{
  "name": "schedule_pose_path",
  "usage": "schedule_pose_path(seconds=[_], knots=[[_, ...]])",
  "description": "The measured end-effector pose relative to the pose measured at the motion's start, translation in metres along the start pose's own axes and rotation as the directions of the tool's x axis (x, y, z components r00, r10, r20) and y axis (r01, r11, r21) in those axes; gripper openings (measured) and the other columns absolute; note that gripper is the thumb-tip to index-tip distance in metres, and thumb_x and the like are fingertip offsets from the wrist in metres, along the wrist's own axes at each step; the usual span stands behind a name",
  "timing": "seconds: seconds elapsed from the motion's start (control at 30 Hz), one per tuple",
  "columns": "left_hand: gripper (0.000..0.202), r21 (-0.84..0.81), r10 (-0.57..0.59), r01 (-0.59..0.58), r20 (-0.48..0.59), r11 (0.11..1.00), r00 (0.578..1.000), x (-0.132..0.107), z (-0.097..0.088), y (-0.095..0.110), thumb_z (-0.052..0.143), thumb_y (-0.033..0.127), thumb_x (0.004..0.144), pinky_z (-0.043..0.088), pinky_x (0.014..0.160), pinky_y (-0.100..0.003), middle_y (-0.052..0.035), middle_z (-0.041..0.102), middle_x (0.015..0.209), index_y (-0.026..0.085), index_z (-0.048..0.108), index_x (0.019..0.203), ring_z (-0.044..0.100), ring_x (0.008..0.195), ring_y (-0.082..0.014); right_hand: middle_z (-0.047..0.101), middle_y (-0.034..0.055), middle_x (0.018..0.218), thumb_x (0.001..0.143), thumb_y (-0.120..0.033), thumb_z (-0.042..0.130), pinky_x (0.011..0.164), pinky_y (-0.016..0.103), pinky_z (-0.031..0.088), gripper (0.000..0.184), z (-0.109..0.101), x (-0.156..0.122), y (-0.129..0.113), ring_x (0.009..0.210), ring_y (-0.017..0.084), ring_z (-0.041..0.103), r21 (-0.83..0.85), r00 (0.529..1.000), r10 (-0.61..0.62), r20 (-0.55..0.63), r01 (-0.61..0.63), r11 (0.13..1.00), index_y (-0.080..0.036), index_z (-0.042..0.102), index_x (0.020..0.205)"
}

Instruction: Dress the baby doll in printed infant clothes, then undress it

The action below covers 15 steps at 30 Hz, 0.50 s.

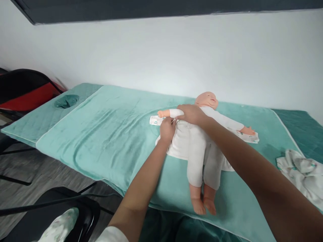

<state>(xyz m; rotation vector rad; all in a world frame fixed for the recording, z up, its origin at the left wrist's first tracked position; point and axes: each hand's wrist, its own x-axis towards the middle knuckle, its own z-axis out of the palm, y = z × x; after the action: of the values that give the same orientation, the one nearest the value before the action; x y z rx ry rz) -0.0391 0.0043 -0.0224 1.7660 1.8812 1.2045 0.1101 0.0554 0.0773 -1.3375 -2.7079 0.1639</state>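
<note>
A baby doll (196, 141) with bare head, hands and feet and a white cloth body lies on its back, arms spread. Beneath it an opened baby shirt (178, 151) is laid out, white with a small print on its sleeves. My left hand (168, 129) is closed in a pinch on the shirt's edge beside the doll's armpit, where a thin white tie seems to show. Across the doll's chest reaches my right hand (193, 114), its fingers bent and its thumb near my left fingertips at the same cloth. My fingers partly hide what they pinch.
The doll lies on a massage bed with a mint-green cover (121, 114), which has a face hole (67, 101) at the left. A crumpled printed cloth (300, 171) lies at the right. Black chairs (63, 205) stand at the left, one holding another printed cloth (62, 225). A white wall is behind.
</note>
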Motion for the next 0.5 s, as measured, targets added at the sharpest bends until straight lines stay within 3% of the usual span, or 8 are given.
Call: schedule_pose_path(seconds=[0.07, 0.13, 0.23, 0.37, 0.5], knots=[[0.019, -0.264, -0.131, 0.121, -0.023, 0.957, 0.991, 0.002, -0.003, -0.004, 0.059, 0.028, 0.089, 0.042, 0.069, -0.031, -0.0048, 0.066, 0.074, 0.018, 0.063, 0.072, 0.059, 0.073, -0.0197, 0.07, 0.0056, 0.113, 0.094, -0.054, 0.053, 0.075, 0.033, 0.04, 0.037, -0.001, -0.006, 0.002, 0.101, 0.027, 0.063, 0.046, 1.0, -0.018, -0.005, 0.018, 0.999, -0.026, 0.063, 0.116], [0.018, -0.418, -0.226, 0.197, -0.021, 0.887, 0.974, 0.003, -0.005, -0.006, 0.062, 0.028, 0.084, 0.041, 0.067, -0.03, -0.0035, 0.066, 0.071, 0.017, 0.063, 0.07, 0.059, 0.07, -0.0188, 0.071, 0.0046, 0.113, 0.095, -0.058, 0.05, 0.077, 0.033, 0.04, 0.039, -0.003, -0.011, 0.005, 0.1, 0.026, 0.063, 0.074, 1.0, -0.015, 0.004, 0.015, 0.997, -0.028, 0.065, 0.115], [0.011, -0.548, -0.271, 0.218, -0.017, 0.808, 0.963, 0.003, -0.007, -0.009, 0.062, 0.026, 0.079, 0.044, 0.07, -0.029, -0.0039, 0.071, 0.083, 0.016, 0.067, 0.081, 0.062, 0.078, -0.0192, 0.071, 0.005, 0.113, 0.096, -0.062, 0.046, 0.081, 0.035, 0.04, 0.044, -0.003, -0.015, 0.008, 0.101, 0.027, 0.063, 0.053, 1.0, -0.001, 0.02, 0.0, 0.999, -0.029, 0.067, 0.116], [0.018, -0.754, -0.338, 0.23, 0.011, 0.615, 0.941, 0.006, -0.006, -0.015, 0.061, 0.018, 0.069, 0.047, 0.075, -0.028, -0.003, 0.072, 0.086, 0.016, 0.069, 0.086, 0.062, 0.08, -0.0167, 0.069, 0.0071, 0.117, 0.097, -0.062, 0.043, 0.083, 0.037, 0.038, 0.047, -0.001, -0.015, 0.01, 0.105, 0.028, 0.062, -0.022, 0.999, 0.016, 0.044, -0.015, 1.0, -0.029, 0.067, 0.121], [0.012, -0.789, -0.391, 0.267, 0.037, 0.554, 0.92, 0.009, -0.007, -0.02, 0.062, 0.019, 0.069, 0.048, 0.076, -0.028, -0.0012, 0.069, 0.079, 0.016, 0.066, 0.08, 0.06, 0.075, -0.0141, 0.071, 0.0079, 0.108, 0.097, -0.061, 0.043, 0.079, 0.037, 0.037, 0.047, -0.001, -0.015, 0.009, 0.096, 0.027, 0.063, -0.084, 0.995, 0.044, 0.09, -0.036, 0.996, -0.026, 0.07, 0.112]])
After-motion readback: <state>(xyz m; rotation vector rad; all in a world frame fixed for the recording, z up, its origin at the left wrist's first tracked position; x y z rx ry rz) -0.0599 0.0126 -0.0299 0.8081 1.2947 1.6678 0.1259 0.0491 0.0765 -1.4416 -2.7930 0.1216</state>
